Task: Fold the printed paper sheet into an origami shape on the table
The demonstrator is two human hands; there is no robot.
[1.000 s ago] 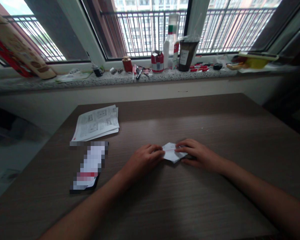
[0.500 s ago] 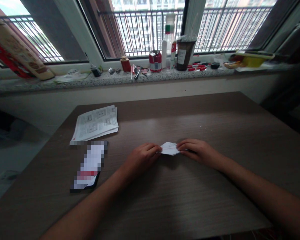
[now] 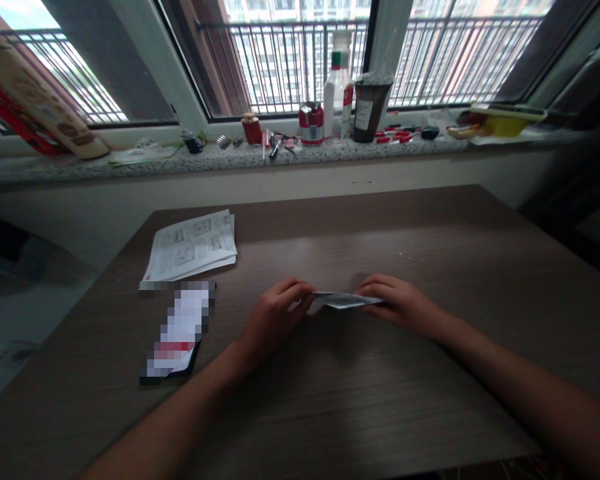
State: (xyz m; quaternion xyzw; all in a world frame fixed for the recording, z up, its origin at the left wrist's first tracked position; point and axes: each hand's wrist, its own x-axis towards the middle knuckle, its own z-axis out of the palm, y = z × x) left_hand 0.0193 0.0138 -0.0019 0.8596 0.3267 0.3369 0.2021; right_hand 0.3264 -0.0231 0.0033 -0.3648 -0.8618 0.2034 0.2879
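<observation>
Between my two hands is a small folded piece of white paper (image 3: pixel 341 301), tilted so that it shows nearly edge-on, with a shadow on the table below it. My left hand (image 3: pixel 280 308) pinches its left end between thumb and fingers. At the right end, my right hand (image 3: pixel 394 298) grips the paper, its fingers bent over the edge and partly hiding it. Both forearms reach in from the front of the brown table (image 3: pixel 300 400).
Printed sheets (image 3: pixel 193 247) lie at the table's back left, with a phone (image 3: pixel 183 330), its screen blurred out, in front of them. On the stone windowsill stand a red can (image 3: pixel 311 123), a clear bottle (image 3: pixel 333 100), a dark drink cup (image 3: pixel 370 107) and small tools.
The folded paper has tipped from showing its broad face to nearly edge-on. My left hand has risen slightly and shifted left; my right hand has barely moved.
</observation>
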